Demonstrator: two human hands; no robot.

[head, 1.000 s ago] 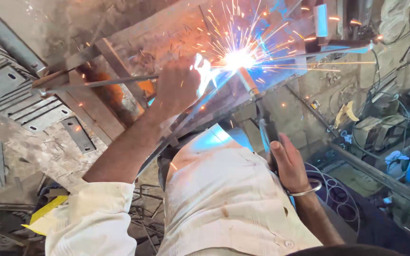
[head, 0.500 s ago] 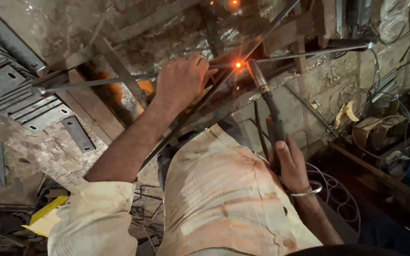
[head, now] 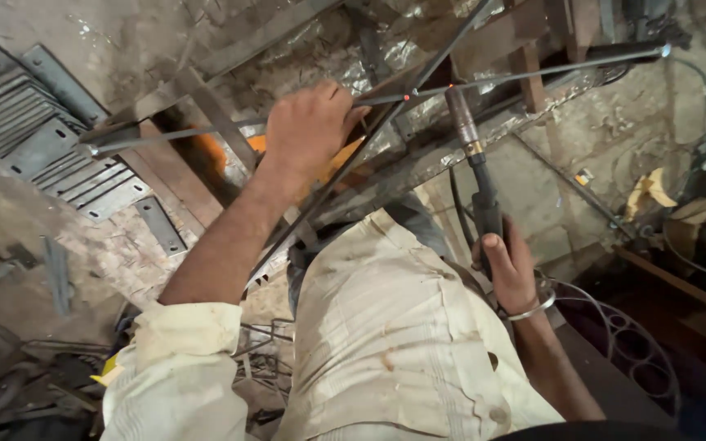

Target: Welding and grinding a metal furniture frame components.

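My left hand point(head: 310, 124) is closed around a thin steel rod point(head: 533, 77) that runs across the view from left to right. My right hand point(head: 507, 268) grips a black welding torch point(head: 474, 167) and wears a metal bangle at the wrist. The torch tip touches the spot where that rod crosses a diagonal bar point(head: 369, 139); a small red glow shows there. A cream shirt covers my torso below.
Flat steel plates with holes point(head: 59, 155) lie stacked at the left. A rusty metal frame point(head: 206, 163) sits under the rods. Curved wire scrollwork point(head: 631, 351) lies at the lower right, scrap metal at the lower left, and a crumpled yellow paper point(head: 647, 192) at the right.
The bright arc and shower of sparks have stopped, leaving a fading red spot at the joint. Both hands have kept their hold, with the torch still at the crossing.
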